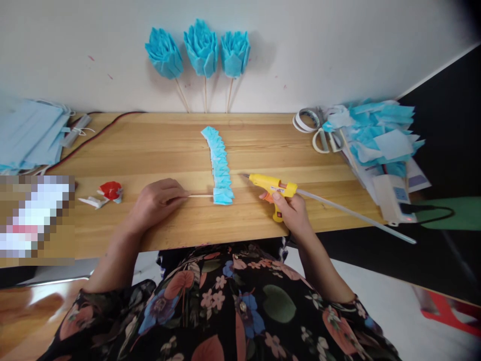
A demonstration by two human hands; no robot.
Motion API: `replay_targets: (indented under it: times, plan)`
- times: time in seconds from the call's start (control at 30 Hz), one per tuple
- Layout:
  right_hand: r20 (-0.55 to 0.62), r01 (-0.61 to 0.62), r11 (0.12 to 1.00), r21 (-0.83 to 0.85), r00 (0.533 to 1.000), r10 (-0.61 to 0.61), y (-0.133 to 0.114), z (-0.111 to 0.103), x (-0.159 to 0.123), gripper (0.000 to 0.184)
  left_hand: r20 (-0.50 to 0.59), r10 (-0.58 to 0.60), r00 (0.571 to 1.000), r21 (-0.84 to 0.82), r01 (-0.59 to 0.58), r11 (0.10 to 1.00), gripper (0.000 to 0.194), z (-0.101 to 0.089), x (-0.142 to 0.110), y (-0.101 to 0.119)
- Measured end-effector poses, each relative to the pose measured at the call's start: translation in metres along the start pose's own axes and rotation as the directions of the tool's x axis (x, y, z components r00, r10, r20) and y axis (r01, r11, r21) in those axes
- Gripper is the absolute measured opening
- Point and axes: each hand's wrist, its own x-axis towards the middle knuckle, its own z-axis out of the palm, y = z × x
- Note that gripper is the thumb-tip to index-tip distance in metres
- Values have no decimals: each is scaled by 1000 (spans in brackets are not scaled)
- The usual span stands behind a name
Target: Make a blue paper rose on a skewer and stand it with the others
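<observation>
My left hand (pixel 156 200) pinches a thin wooden stick (pixel 200 196) that lies on the wooden table (pixel 150 145). The stick's far end meets the near end of a curved strip of overlapping blue petals (pixel 220 165). My right hand (pixel 295 213) grips a yellow glue gun (pixel 272 186) by its handle, a finger on the orange trigger. The nozzle points left toward the strip, a short gap away. A long clear glue stick (pixel 356 214) juts out of the gun's back to the right.
Three finished blue flowers on sticks (pixel 203 50) lean against the wall. Blue sheets (pixel 30 133) and a red cable lie at the left. Tape rolls (pixel 306 119), scissors (pixel 326 140), blue scraps (pixel 379 133) and a white device (pixel 393 198) sit at the right. A red-white scrap (pixel 107 193) lies near my left hand.
</observation>
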Motion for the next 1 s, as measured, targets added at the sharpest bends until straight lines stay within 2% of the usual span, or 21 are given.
replay_targets:
  times: [0.13,0.57,0.7,0.8,0.9,1.0]
  plan:
    - [-1,15,1000,-10,1000,-15,-1,-1,0,48,-13,37,999,10,-37,999,20,-1,2,-2]
    - [-6,-4,1000,-13,1000,4,-6,0,0,50,1,19,1000,-14,-19,1000,21,0,3,1]
    - [-53,16,996,86,999,-11,-9,0,2,53,5,14,1000,-17,-14,1000,21,-1,3,1]
    - [-111,-43,978,203,992,66,-14,-1,5,56,-1,6,1000,-26,-6,1000,21,0,2,0]
    - [-84,-135,930,342,981,174,-20,0,8,65,0,-5,1000,-17,5,1000,23,1,1,-1]
    - [-34,-198,895,399,973,230,-24,3,12,73,18,-11,1000,-15,11,1000,24,1,1,-2]
